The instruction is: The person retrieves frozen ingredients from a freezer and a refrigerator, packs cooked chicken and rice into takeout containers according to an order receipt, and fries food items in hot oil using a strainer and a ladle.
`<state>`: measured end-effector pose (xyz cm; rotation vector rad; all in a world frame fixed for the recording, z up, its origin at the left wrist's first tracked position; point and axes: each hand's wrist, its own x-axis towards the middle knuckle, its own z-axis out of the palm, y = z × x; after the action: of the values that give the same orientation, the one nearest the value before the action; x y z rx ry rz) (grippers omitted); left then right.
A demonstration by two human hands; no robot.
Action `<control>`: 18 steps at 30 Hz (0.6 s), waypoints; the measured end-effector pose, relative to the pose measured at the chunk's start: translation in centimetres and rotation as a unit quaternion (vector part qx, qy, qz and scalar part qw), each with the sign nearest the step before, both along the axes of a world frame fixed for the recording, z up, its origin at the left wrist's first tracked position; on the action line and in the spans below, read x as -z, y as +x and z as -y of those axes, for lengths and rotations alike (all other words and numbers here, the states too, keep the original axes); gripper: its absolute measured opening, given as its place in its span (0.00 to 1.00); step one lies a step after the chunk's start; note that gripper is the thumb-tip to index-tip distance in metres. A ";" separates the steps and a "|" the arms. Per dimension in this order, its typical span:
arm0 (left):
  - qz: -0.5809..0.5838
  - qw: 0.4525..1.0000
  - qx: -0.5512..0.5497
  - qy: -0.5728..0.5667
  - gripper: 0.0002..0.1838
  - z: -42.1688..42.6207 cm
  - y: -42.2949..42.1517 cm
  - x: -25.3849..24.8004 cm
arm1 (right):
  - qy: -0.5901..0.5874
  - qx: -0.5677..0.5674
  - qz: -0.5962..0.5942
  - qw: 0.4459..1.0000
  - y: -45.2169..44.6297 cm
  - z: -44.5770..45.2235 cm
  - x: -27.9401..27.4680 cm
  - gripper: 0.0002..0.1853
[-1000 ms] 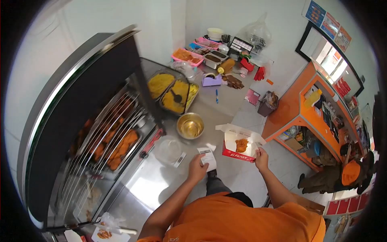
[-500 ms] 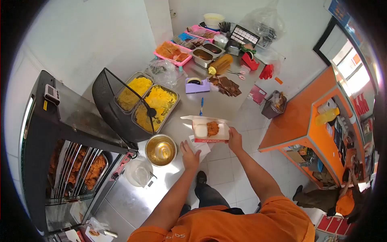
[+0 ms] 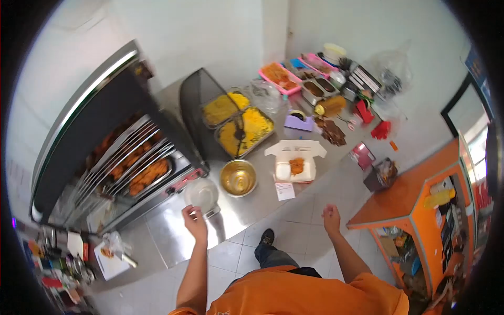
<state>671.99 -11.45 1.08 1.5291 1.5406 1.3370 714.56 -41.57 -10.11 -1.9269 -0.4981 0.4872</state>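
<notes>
My left hand (image 3: 195, 224) is over the counter at the near edge of a translucent plastic container (image 3: 201, 193). Its fingers are bent but apart; I cannot tell whether they touch the rim. Off the counter's front edge, above the floor, my right hand (image 3: 331, 219) hangs with loosely curled fingers and nothing visible in it. An open white takeaway box (image 3: 303, 149) stands on the counter, holding a piece of fried chicken (image 3: 296, 166) beside a white wrapped portion (image 3: 283, 171). A white paper slip (image 3: 285, 191) lies at its front. Between container and box sits a metal bowl (image 3: 238, 178).
A glass warmer (image 3: 100, 136) with fried chicken is on the left. Trays of yellow food (image 3: 245, 131) stand under a mesh cover (image 3: 202, 86). Behind the box are a purple tape dispenser (image 3: 299, 122) and sauce bottle (image 3: 331, 106). An orange counter (image 3: 391, 202) stands right.
Both hands have come away from the box, which now stands on the counter with its lid raised. My left hand has moved left to the plastic container. The view has turned left.
</notes>
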 end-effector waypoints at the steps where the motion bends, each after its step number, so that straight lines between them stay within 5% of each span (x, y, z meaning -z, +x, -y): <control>1: 0.040 0.999 -0.029 -0.015 0.10 1.0 -3.6 -0.2 | -0.010 -0.034 -0.001 0.999 -1.9 1.2 -0.2 0.11; 4: -0.036 0.996 0.064 -0.049 0.09 9.3 -14.0 0.2 | -0.049 -0.211 0.007 0.976 -7.6 4.1 2.2 0.08; 6: -0.041 0.976 0.086 -0.195 0.15 18.2 -20.1 5.0 | -0.047 -0.336 -0.068 0.938 -12.4 4.2 1.1 0.09; 8: -0.110 0.870 0.093 -0.471 0.26 29.1 -25.8 11.6 | -0.073 -0.409 -0.154 0.897 -18.0 4.1 -1.3 0.09; 9: -0.193 0.832 0.120 -0.505 0.38 35.2 -28.0 13.4 | -0.086 -0.438 -0.196 0.873 -20.3 3.9 -2.5 0.09; 11: -0.126 0.697 0.168 -0.685 0.43 46.3 -31.1 17.4 | -0.172 -0.535 -0.222 0.797 -24.0 3.5 -3.4 0.09; 14: 0.237 0.697 0.119 -0.666 0.37 58.9 -32.1 12.5 | -0.279 -0.642 -0.170 0.693 -28.7 1.9 -2.2 0.11; 18: 0.261 0.661 0.097 -0.697 0.34 65.1 -34.3 12.1 | -0.262 -0.740 0.056 0.617 -32.8 -1.0 -1.6 0.13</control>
<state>637.65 -76.53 -11.01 0.2165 1.2905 0.1069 681.78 -40.55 -8.47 -1.5933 -2.2700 1.6864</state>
